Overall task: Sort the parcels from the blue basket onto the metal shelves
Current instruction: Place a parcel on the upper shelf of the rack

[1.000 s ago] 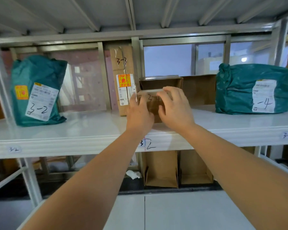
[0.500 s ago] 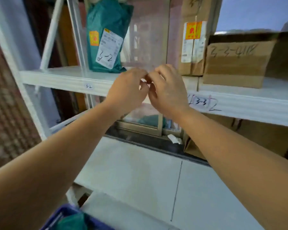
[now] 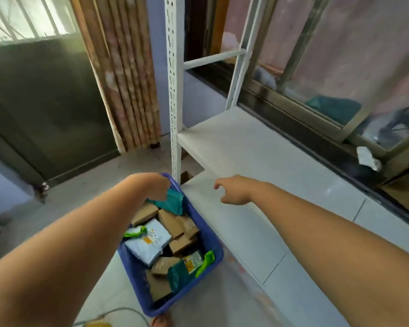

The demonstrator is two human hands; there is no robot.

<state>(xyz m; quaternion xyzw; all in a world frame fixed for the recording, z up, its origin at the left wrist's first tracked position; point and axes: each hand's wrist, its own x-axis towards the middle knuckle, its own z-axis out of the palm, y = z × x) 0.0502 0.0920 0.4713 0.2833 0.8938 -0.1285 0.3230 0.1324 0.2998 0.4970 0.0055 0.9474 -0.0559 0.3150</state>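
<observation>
The blue basket (image 3: 137, 278) stands on the floor beside the metal shelves, filled with several parcels: brown boxes (image 3: 172, 223), a white mailer bag (image 3: 149, 243) and a green bag with a label (image 3: 183, 271). My left hand (image 3: 155, 186) reaches into the basket's far end, its fingers curled down onto a teal parcel (image 3: 174, 202) that leans against the rim. Holding nothing, my right hand (image 3: 232, 191) hovers over the low white shelf board (image 3: 246, 147) with its fingers loosely bent.
A perforated white shelf post (image 3: 172, 90) rises just behind the basket. A window frame (image 3: 316, 114) runs along the back of the shelf. A curtain (image 3: 125, 74) and a dark door (image 3: 40, 109) lie to the left.
My view has swung down and left from the upper shelf to the basket on the floor. My hands have parted: the left dropped into the basket, the right stays over the low shelf.
</observation>
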